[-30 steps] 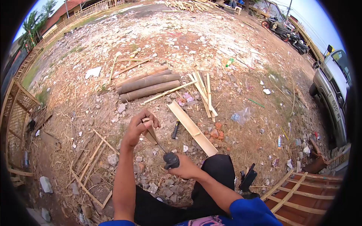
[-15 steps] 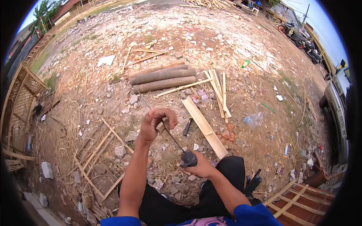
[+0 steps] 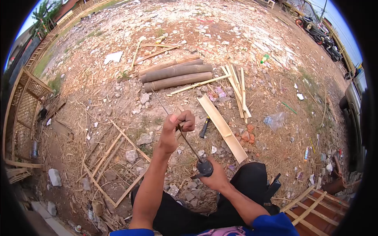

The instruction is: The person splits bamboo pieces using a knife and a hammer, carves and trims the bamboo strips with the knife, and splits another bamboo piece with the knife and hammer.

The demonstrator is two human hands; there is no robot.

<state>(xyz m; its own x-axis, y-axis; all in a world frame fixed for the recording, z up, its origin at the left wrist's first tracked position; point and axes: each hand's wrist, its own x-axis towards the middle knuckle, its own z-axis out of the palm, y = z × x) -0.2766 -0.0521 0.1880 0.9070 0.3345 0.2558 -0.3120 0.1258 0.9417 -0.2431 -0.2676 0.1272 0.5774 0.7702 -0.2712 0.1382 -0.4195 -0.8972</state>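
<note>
Running toward eleven o'clock from the dark handle (image 3: 205, 168) wrapped in the right hand (image 3: 216, 176), the thin blade (image 3: 190, 146) looks light and stiff, best held by that handle; the left hand (image 3: 177, 129) curls half-closed beside it, its grip unclear.

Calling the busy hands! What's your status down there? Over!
Right hand: gripping black handle of thin rod. Left hand: curled at rod, exact grip hidden. Split bamboo piece and black-and-yellow tool ahead, clear of both hands.
</note>
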